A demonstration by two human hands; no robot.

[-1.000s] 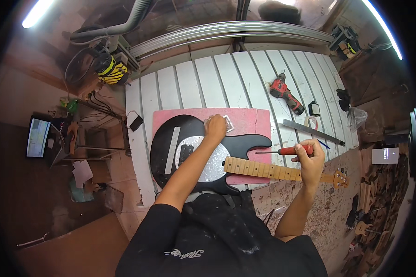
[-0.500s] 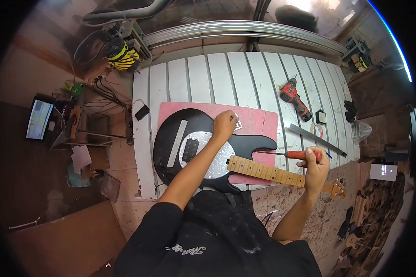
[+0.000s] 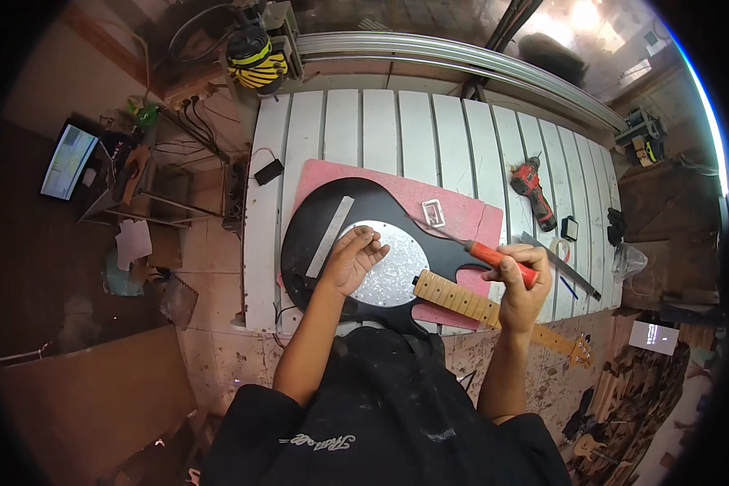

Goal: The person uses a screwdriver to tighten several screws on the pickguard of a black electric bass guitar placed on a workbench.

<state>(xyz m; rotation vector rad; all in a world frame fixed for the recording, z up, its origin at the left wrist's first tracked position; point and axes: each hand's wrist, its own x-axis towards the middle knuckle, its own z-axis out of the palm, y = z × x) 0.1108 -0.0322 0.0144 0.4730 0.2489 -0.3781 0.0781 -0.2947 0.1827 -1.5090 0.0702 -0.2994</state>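
A black electric guitar body (image 3: 322, 219) with a pearly white pickguard (image 3: 395, 271) lies on a pink mat (image 3: 482, 215). My left hand (image 3: 352, 261) is over the pickguard, thumb and fingertips pinched together; whatever they hold is too small to make out. It hides the dark pickup beneath. In my right hand (image 3: 525, 292) is a screwdriver with a red handle (image 3: 494, 261), its shaft slanting up and left over the body's edge. The maple neck (image 3: 462, 300) runs right below that hand. A small white rectangular frame (image 3: 434, 213) rests on the mat above the body.
On the slatted white table (image 3: 378, 121) lie a red cordless drill (image 3: 533, 193), a metal straightedge (image 3: 571, 271), a blue pen (image 3: 569, 287) and a small black box (image 3: 269, 171). A grey strip (image 3: 330, 236) lies across the guitar body. A metal rail (image 3: 462, 55) spans the far side.
My left hand has left the small white frame and come back over the pickguard, fingers pinched. My right hand has moved slightly left, tipping the screwdriver's tip upward. The view has shifted.
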